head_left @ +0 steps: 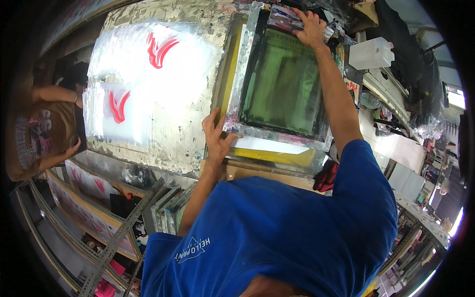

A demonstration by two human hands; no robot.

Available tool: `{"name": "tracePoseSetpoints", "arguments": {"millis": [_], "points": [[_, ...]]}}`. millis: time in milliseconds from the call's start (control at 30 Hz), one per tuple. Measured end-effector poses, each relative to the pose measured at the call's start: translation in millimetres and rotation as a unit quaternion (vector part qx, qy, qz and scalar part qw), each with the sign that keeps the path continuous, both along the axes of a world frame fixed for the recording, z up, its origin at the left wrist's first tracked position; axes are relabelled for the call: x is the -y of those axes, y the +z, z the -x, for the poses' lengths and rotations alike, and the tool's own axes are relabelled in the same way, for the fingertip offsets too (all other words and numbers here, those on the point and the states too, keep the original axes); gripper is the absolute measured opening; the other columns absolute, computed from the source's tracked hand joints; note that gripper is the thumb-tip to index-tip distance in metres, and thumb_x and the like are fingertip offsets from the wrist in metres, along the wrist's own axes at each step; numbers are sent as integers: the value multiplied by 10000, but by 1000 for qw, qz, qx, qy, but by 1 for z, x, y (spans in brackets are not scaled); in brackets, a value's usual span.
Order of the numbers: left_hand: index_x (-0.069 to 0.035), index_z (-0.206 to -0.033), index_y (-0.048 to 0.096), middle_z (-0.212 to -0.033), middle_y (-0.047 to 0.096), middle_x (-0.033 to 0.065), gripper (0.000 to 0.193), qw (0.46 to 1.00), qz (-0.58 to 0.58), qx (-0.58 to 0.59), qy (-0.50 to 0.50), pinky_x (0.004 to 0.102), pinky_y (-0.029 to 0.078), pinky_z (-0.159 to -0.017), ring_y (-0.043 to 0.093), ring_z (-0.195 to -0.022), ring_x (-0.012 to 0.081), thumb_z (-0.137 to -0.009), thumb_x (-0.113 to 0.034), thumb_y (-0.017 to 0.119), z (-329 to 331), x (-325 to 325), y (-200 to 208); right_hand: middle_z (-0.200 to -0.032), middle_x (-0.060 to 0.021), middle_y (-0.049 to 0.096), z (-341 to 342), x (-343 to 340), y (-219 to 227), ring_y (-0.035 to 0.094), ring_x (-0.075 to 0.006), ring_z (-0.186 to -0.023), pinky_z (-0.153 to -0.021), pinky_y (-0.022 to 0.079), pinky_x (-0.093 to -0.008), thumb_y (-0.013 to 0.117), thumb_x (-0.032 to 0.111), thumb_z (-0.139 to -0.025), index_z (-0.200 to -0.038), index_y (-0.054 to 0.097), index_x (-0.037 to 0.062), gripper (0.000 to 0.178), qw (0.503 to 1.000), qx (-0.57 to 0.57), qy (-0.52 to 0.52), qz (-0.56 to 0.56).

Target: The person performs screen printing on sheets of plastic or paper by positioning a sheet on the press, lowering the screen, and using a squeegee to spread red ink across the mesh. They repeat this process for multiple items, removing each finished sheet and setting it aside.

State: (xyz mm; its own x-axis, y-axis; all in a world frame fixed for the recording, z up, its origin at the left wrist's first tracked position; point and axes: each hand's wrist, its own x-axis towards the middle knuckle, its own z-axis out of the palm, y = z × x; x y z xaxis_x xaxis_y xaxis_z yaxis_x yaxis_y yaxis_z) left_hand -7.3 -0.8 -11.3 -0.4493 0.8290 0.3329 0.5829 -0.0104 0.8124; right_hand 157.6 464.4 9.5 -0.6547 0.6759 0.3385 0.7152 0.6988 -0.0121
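A screen-printing frame [282, 84] with green mesh and a dark taped border lies in front of me, slightly to the right. Under it, a white sheet [267, 144] shows along the near and left sides, over a yellow board [297, 157]. My left hand [217, 141] is at the frame's near left corner, fingers spread and thumb touching the edge. At the far right corner, my right hand [311, 29] bends its fingers over the far bar, which is smeared with ink. The undersides of both hands are hidden.
Clear sheets with red marks [118, 106] lie on the stained table [173, 148] at left. Another person [49, 133] stands at the far left. A white plastic jug [371, 53] is at right. Racks [106, 247] hold printed sheets at lower left.
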Motion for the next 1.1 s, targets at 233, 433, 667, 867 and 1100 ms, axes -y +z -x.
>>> {"name": "tracePoseSetpoints", "arguments": {"millis": [233, 433, 667, 867, 1100], "points": [[-19, -1325, 604, -1320, 545, 173, 793, 999, 25, -24, 8, 450, 375, -1050, 464, -1228, 348, -621, -247, 891, 1, 2, 3, -1422, -169, 478, 36, 9, 25, 409, -380, -1342, -1116, 275, -541, 716, 236, -826, -1504, 393, 136, 757, 995, 36, -92, -10], [-1, -1326, 597, -1167, 583, 181, 775, 999, 20, 18, 18, 429, 353, -980, 496, -1101, 331, -662, -288, 874, -5, 1, -2, -1461, -178, 413, -14, 109, 97, 414, -384, -1312, -1066, 307, -586, 706, 290, -801, -1565, 289, 219, 873, 997, -74, -23, -30], [-3, -1298, 616, -1080, 610, 174, 630, 997, -75, 15, 29, 416, 361, -949, 511, -1047, 306, -740, -200, 830, -5, -35, 80, -1476, -189, 417, -110, 320, 203, 388, -403, -1359, -1097, 293, -591, 744, 184, -799, -1577, 271, 233, 912, 968, 101, -12, 230], [58, -1501, 306, -1225, 588, 229, 769, 953, -139, 268, 8, 432, 396, -1031, 531, -1142, 357, -936, -305, 681, -5, -98, 137, -1506, -103, 417, -123, 295, 230, 365, -356, -1390, -1131, 223, -598, 714, 94, -823, -1520, 372, 245, 791, 999, 5, -53, -1], [87, -1495, 268, -1460, 409, 268, 1122, 942, 259, -125, 174, 500, 379, -1067, 428, -1328, 403, -733, -518, 826, -42, -77, 21, -1496, -92, 438, -131, 265, 238, 388, -312, -1371, -1129, 176, -590, 649, 107, -885, -1501, 408, 225, 672, 999, -37, 18, -36]]}}
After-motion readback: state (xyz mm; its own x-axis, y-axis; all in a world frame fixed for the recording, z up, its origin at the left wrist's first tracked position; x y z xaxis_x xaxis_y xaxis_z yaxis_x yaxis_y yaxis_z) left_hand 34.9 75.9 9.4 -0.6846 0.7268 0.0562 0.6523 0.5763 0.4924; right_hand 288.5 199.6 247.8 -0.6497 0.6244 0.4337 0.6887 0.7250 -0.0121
